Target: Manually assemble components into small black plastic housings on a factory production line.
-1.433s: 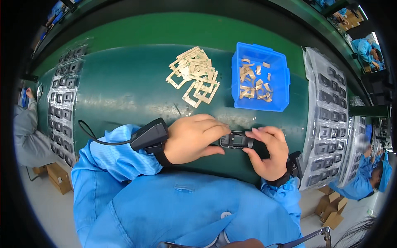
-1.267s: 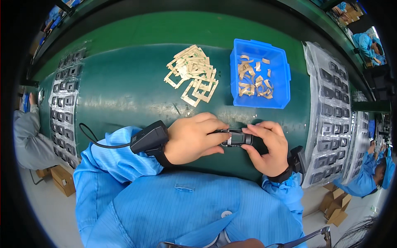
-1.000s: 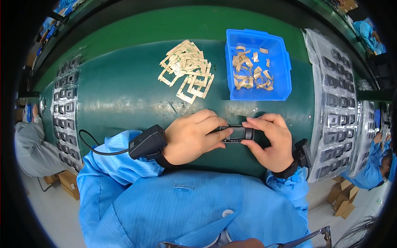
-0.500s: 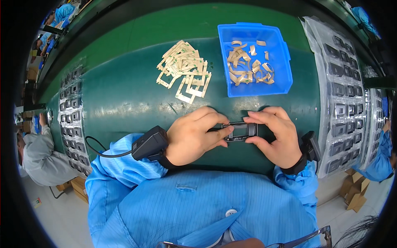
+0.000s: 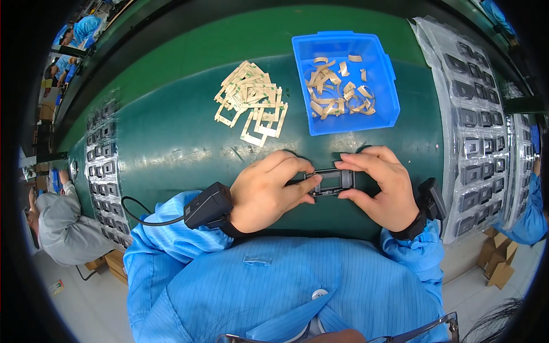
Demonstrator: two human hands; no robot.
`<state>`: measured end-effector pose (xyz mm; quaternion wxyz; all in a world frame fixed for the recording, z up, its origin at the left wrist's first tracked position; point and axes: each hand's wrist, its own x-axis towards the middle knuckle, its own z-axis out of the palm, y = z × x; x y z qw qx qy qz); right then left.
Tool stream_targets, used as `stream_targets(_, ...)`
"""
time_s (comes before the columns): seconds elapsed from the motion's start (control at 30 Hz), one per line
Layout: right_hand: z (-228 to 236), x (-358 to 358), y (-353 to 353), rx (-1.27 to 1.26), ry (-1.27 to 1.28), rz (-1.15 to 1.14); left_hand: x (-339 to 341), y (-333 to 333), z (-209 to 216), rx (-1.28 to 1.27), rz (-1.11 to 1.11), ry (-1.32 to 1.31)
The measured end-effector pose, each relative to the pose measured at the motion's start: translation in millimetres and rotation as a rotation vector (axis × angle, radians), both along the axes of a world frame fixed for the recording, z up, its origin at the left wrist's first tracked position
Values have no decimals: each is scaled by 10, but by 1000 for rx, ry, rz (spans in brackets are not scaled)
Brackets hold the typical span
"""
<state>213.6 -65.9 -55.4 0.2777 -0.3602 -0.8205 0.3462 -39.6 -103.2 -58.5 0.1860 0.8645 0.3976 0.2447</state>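
A small black rectangular plastic frame (image 5: 344,180) with an open middle lies between my two hands, just above the green table. My left hand (image 5: 271,186) grips its left end, the forefinger and thumb closed on that side. On the opposite end, my right hand (image 5: 382,182) pinches the frame between fingertips and thumb. Beyond my left hand lies a loose pile of cream-coloured thin frame-shaped adhesive pieces (image 5: 251,94) with green marks. Past the held frame stands a blue bin (image 5: 386,114) holding several curled tan strips (image 5: 326,77).
Clear plastic trays of black frames (image 5: 472,146) cover the table's right side. More such trays (image 5: 103,166) line the left side. At the far left a person in grey (image 5: 71,226) sits by the table; cardboard boxes (image 5: 496,257) stand on the floor at right.
My view has shifted slightly, so the bin and the pile appear a little further left. Both hands keep their hold on the black frame, with hardly any movement.
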Motion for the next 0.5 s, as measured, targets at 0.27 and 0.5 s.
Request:
stream_targets(0.27, 0, -2, -5, -6, 6, -4, -49, 4, -49, 60, -18, -19)
stream_targets(0.5, -8, 4, -16, -5, 2, -5, -60, 9, -32, 109, -25, -14)
